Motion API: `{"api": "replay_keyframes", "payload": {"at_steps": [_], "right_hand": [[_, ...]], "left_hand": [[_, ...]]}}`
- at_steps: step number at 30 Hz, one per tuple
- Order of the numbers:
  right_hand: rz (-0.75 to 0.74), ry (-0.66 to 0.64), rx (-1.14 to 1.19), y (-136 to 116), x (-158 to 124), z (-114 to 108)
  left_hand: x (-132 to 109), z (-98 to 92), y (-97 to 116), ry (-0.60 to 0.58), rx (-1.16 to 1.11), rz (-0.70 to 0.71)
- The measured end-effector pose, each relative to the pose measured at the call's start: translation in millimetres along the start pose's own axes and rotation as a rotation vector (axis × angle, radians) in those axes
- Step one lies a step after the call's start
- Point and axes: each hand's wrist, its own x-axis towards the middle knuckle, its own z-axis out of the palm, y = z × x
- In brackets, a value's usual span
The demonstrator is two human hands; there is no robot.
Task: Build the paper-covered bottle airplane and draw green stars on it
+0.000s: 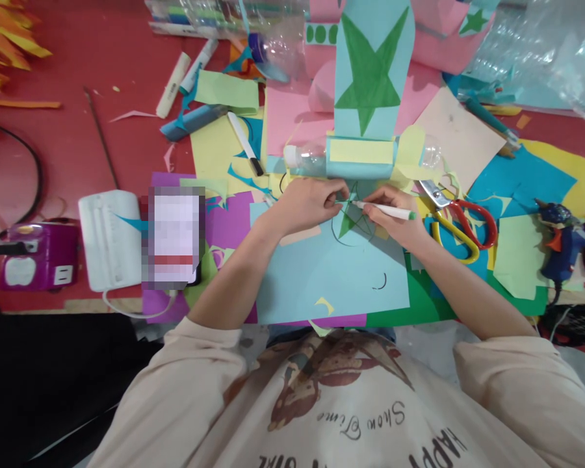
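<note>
A light blue sheet (331,279) lies in front of me, bearing a circle with a partly green star (347,223) inside it. My right hand (392,211) is closed around a white marker with a green end (394,211), its tip on the star. At the star's upper left, my left hand (316,201) rests on the sheet with its fingers curled together; whatever they pinch, if anything, is too small to make out. Just beyond the hands lies a plastic bottle (309,158) wrapped in blue and yellow paper.
Scissors with red and yellow handles (461,224) lie right of my right hand. A blue glue gun (560,244) is at the far right. On the left are a phone (175,234) and a white power bank (110,240). A large green star (370,71) stands at the back.
</note>
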Motion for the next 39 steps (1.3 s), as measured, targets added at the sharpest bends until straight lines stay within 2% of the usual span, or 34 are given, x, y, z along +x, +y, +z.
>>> {"api": "replay_keyframes", "payload": {"at_steps": [6, 20, 27, 39], "right_hand": [[0.017, -0.003, -0.031, -0.5, -0.6, 0.3], [-0.044, -0.131, -0.106, -3.3, -4.0, -2.2], [-0.003, 0.022, -0.028, -1.9, -1.4, -1.2], [0.016, 0.027, -0.037, -2.4, -0.3, 0.2]], "left_hand": [[-0.6, 0.7, -0.2, 0.005, 0.0, 0.005], [-0.4, 0.2, -1.5, 0.003, -0.015, 0.012], [-0.7, -1.2, 1.0, -0.007, -0.005, 0.011], [-0.8, -1.1, 1.3, -0.014, 0.0, 0.007]]}}
